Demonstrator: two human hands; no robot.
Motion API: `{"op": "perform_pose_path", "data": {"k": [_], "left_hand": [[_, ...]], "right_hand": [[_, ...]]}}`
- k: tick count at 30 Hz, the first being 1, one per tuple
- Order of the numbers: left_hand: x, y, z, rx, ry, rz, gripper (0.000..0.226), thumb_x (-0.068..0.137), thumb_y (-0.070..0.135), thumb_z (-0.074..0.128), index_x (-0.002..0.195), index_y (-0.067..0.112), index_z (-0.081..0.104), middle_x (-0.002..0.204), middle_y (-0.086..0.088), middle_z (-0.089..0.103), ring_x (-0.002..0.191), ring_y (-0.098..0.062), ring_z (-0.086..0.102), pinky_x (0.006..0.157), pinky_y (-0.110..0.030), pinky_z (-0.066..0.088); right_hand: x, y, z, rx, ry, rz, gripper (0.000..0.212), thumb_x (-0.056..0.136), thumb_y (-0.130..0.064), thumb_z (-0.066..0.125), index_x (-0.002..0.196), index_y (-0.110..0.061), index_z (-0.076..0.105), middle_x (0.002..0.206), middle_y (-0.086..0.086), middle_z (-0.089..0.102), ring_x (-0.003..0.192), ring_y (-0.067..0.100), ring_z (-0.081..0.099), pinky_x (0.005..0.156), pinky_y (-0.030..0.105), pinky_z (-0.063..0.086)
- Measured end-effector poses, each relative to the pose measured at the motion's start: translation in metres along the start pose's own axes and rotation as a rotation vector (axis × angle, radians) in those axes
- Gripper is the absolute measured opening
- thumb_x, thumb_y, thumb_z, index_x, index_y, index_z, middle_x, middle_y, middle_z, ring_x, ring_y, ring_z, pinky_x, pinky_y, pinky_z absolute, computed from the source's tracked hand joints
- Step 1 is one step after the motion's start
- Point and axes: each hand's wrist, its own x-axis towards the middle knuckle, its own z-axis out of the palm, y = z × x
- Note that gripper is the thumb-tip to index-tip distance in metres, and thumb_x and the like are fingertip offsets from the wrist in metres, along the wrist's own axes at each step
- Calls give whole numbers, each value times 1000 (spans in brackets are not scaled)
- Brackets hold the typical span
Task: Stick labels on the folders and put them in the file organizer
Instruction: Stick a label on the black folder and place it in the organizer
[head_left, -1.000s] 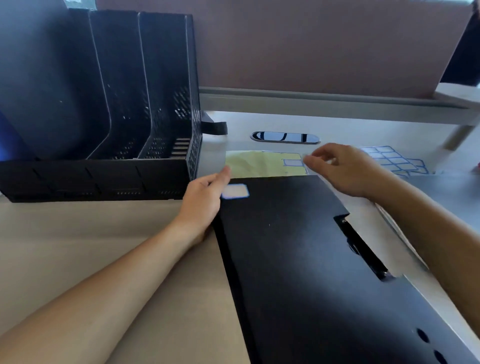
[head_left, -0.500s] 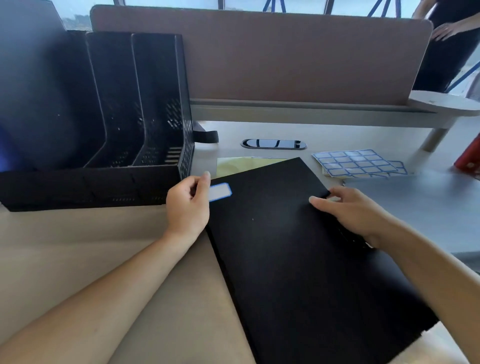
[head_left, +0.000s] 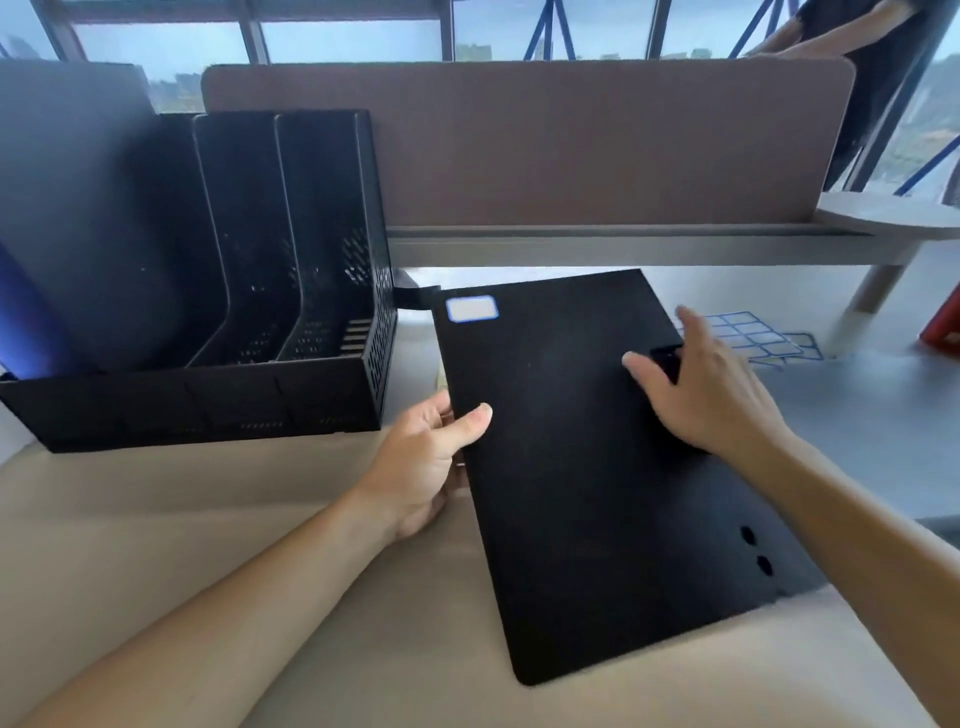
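On beige desk (head_left: 156, 545), beside file organizer (head_left: 208, 410): black folder (head_left: 597, 493). At its far left corner, blank blue-edged label (head_left: 471, 309). Pinched at left edge by left hand (head_left: 421, 462); touched on top by right hand (head_left: 711, 395), fingers straight.

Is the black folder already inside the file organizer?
No, the folder is outside, right of the organizer, its edge gripped by the left hand.

A brown partition (head_left: 545, 145) is running along the desk's (head_left: 883, 415) far edge; a person in black (head_left: 878, 62) is standing behind, far right.
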Motion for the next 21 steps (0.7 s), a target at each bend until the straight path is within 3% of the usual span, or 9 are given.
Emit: {"op": "perform_pose_path", "data": {"k": [3,7,13,16,21], "left_hand": [[1,16,-1,-35,37,53,24,97,9,54,118,12,65,115,-12,72,100,-27,69,78,-40,58],[-4,47,3,36,48,222,25,98,5,52,117,15,64,109,-9,74,92,-22,71,68,-37,60],[-32,89,6,253,57,545,29,98,-2,52,122,11,63,116,-4,73,114,-21,66,101,-44,51],[-51,117,-13,289,114,643,30,98,-2,53,120,14,64,116,-3,72,115,-21,65,101,-50,50],[-82,167,-57,285,227,752,30,97,-1,54,118,19,64,114,-4,73,112,-22,67,99,-55,50]], "right_hand": [[-17,-12,0,-194,25,-152,73,89,-67,50,150,-33,28,151,11,36,138,37,33,110,50,32],[-34,-37,-2,-26,-131,-227,75,86,-66,54,151,-40,26,159,7,27,147,31,22,117,45,26],[-42,-110,-4,332,13,-380,81,87,-60,59,153,-46,14,164,1,18,153,13,7,116,33,22],[-44,-154,-7,421,91,-503,79,88,-56,59,153,-46,16,165,0,16,153,9,5,110,26,19],[-45,-237,-12,520,85,-668,76,89,-51,60,152,-47,17,165,-2,17,153,12,7,113,31,22]]}}
